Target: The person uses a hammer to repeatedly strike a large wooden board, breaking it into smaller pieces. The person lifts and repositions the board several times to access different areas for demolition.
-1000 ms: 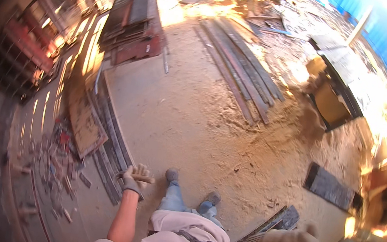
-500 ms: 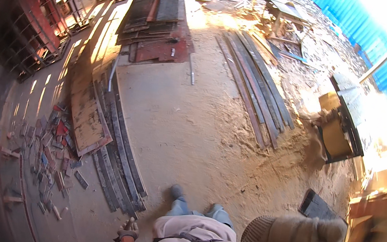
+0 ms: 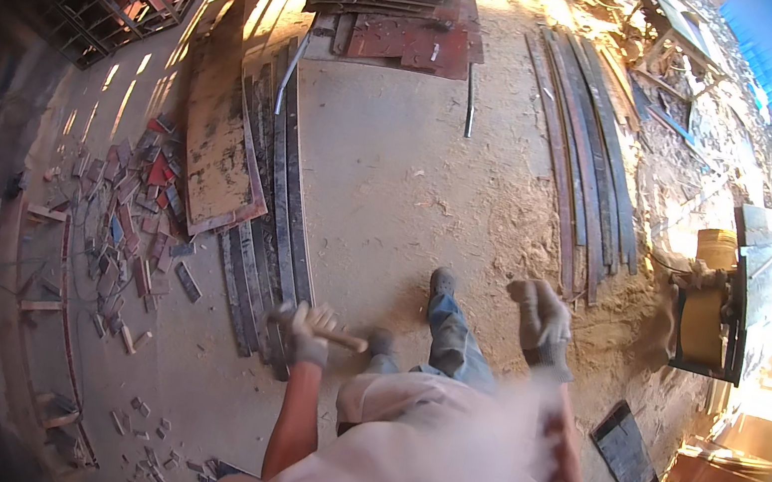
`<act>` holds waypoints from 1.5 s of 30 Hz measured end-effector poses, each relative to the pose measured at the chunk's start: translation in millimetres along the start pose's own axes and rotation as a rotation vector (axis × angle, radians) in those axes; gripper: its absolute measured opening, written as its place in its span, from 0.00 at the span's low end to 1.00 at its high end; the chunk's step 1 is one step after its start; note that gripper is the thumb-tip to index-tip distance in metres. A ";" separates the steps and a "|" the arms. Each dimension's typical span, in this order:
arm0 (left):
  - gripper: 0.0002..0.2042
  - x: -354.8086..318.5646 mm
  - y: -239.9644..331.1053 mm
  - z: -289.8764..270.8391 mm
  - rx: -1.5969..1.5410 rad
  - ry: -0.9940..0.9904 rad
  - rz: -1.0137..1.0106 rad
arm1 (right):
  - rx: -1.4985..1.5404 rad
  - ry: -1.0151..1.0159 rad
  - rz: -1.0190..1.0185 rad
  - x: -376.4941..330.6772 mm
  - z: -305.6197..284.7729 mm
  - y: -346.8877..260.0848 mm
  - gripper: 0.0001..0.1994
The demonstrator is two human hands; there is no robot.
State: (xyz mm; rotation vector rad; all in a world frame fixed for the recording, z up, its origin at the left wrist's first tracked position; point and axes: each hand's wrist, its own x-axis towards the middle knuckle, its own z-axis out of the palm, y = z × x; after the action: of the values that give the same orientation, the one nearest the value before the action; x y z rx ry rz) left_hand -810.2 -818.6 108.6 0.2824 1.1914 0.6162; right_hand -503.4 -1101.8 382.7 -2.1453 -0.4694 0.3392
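My left hand [image 3: 308, 335], in a grey glove with bare fingertips, is closed round the wooden handle of a hammer [image 3: 342, 339]. The dark head of the hammer sits at the hand's left side, partly hidden by the glove. It is held in front of my left thigh, above the ends of long dark planks [image 3: 243, 294]. My right hand [image 3: 540, 318], also gloved, hangs in the air over the sandy floor to the right of my legs. Its fingers lie close together and are blurred, so whether they hold anything does not show. A pale haze hides part of my right side.
Small wood offcuts [image 3: 130, 231] lie scattered on the left, beside a worn board [image 3: 218, 154]. Ahead is a stack of sheets [image 3: 407, 43]. Long strips [image 3: 585, 162] lie to the right, near a dark-framed machine [image 3: 712, 318]. A black panel [image 3: 625, 451] rests at lower right.
My right hand has dropped from close to the camera, where a thin white and red thing showed at it, to beside my legs. My left hand has risen with the hammer. The view has shifted.
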 end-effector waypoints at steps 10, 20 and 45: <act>0.24 -68.6 -26.7 381.5 0.402 -0.430 0.274 | -0.113 -0.476 -0.262 143.8 59.5 -28.9 0.26; 0.37 34.2 56.1 433.2 1.061 -0.613 0.567 | 0.488 -0.165 0.294 295.6 83.2 17.0 0.07; 0.21 346.0 216.1 532.2 0.410 0.059 0.058 | 0.999 -0.233 0.582 1071.6 279.3 105.4 0.17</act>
State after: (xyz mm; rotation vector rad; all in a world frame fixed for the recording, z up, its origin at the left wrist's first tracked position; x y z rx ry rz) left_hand -301.0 -383.6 142.7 0.6498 1.3667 0.4276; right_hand 359.9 -477.0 63.7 -1.2099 0.2119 0.9282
